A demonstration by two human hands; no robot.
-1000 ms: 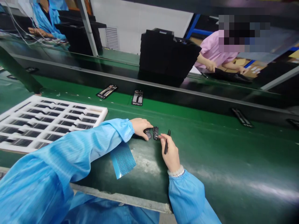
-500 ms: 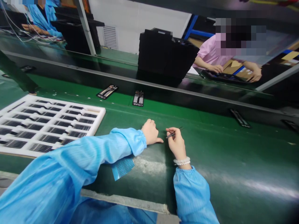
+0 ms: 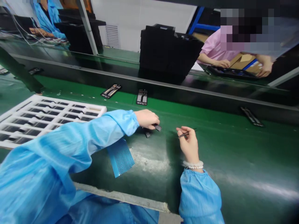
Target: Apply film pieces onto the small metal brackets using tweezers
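My left hand (image 3: 147, 119) is over the green work surface, palm down, with its fingers closed on a small dark part (image 3: 158, 128). Just below those fingers another small dark part (image 3: 148, 134) lies on the surface. My right hand (image 3: 188, 141) is to the right, apart from the left, and pinches black tweezers (image 3: 184, 134) pointing leftward. A blue sheet with rows of small dots (image 3: 121, 158) lies below my left sleeve. On the left, a white foam tray (image 3: 104, 109) holds rows of dark flat strips, partly hidden by my left arm.
Phone frames (image 3: 142, 97) lie on the green strip behind, with one more (image 3: 251, 116) at the right. A long metal rail (image 3: 126, 76) runs behind them. Beyond stand black stacked trays (image 3: 169, 53). A person in pink (image 3: 213, 46) and another in blue work across from me.
My left hand has shifted up and left, and its fingers have curled; the small dark parts now show by it. My right hand has moved slightly right with the tweezers. The view has shifted a little.
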